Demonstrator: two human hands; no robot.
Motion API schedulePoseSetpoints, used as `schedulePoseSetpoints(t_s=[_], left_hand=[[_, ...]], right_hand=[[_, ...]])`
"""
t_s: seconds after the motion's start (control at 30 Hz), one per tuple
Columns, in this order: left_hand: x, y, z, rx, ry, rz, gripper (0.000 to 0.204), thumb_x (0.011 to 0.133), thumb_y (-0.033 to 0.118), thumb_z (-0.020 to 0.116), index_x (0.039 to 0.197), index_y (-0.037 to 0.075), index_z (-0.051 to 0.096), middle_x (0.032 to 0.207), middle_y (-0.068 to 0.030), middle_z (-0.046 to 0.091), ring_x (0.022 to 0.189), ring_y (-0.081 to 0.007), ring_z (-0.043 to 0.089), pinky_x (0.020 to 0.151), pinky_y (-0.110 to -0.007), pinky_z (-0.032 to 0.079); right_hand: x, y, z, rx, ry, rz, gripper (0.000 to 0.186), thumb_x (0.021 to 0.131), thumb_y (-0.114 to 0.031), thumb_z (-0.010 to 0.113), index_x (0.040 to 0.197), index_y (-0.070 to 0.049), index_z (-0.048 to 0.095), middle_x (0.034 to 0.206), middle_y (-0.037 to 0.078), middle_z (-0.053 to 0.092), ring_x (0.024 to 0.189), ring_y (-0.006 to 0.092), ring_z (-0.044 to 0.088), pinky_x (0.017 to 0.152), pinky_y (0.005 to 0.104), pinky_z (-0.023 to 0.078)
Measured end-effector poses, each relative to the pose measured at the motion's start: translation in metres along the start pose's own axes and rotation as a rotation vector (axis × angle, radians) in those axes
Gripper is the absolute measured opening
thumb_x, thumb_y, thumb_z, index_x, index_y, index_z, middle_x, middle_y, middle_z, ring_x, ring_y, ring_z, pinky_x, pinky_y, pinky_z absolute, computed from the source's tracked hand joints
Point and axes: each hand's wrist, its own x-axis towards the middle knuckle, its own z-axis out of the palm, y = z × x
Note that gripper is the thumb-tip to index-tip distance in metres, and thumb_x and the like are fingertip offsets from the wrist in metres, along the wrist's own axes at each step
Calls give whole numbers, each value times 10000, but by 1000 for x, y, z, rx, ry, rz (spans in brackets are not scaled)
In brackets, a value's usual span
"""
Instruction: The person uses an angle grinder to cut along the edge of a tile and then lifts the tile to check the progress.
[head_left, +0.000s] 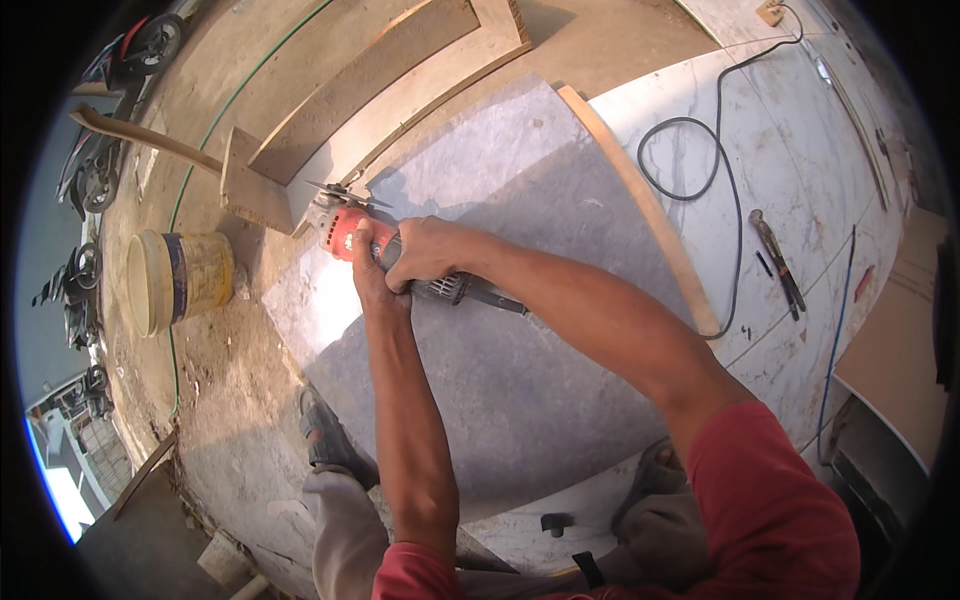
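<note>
Both my hands grip a red and grey angle grinder (345, 232) above the far left part of a large grey tile (480, 400). Near the grinder's red head, my left hand (376, 275) is wrapped round the body with its thumb along the side. My right hand (425, 250) closes round the body just behind it. The cutting disc (350, 194) points away from me, beyond the tile's left edge as seen here. Whether it touches the tile, or spins, I cannot tell. The grinder's rear end shows below my right wrist.
A wooden strip (650, 200) lies along the tile's right side. Beyond it are a looped black cable (718, 150) and pliers-like tool (775, 255). A dirty yellow-white bucket (190, 283), a wooden frame (370, 85) and a green hose (205, 135) lie left and far. My sandalled feet flank the tile.
</note>
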Motion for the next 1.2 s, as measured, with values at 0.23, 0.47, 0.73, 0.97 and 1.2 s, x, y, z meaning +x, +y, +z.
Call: schedulePoseSetpoints(t_s=[0.23, 0.47, 0.73, 0.97, 1.2], left_hand=[[7, 5, -10, 42, -62, -14, 332, 888, 364, 693, 1039, 106, 549, 830, -41, 620, 695, -169, 634, 617, -332, 542], [10, 3, -8, 9, -51, -28, 321, 886, 353, 699, 1035, 107, 558, 820, -37, 625, 686, -164, 631, 610, -327, 540], [11, 6, -7, 24, -45, -38, 310, 888, 352, 696, 1030, 111, 562, 812, -36, 628, 673, -161, 628, 601, -323, 536], [13, 10, -6, 32, -36, -73, 306, 887, 347, 694, 1037, 110, 570, 811, -35, 631, 676, -160, 633, 600, -321, 536], [8, 8, -6, 53, -37, -37, 317, 881, 344, 705, 1046, 110, 570, 836, -40, 636, 686, -166, 639, 615, -325, 546]], right_hand=[[1, -3, 8, 16, 43, -7, 791, 556, -348, 768, 1121, 166, 562, 988, 311, 669, 889, 367, 686, 741, 392, 547], [1, -3, 5, 19, 39, -4, 772, 549, -342, 772, 1092, 171, 579, 946, 303, 681, 841, 363, 693, 714, 382, 551], [1, -6, 4, 38, 51, 21, 601, 546, -330, 772, 908, 138, 666, 846, 289, 687, 757, 338, 697, 668, 378, 547], [3, -8, 2, 84, 49, -16, 467, 547, -329, 771, 742, 89, 697, 794, 267, 691, 714, 327, 690, 649, 375, 539], [-1, -6, 5, 67, 49, 26, 726, 543, -331, 775, 1046, 164, 607, 932, 304, 680, 841, 358, 690, 710, 380, 545]])
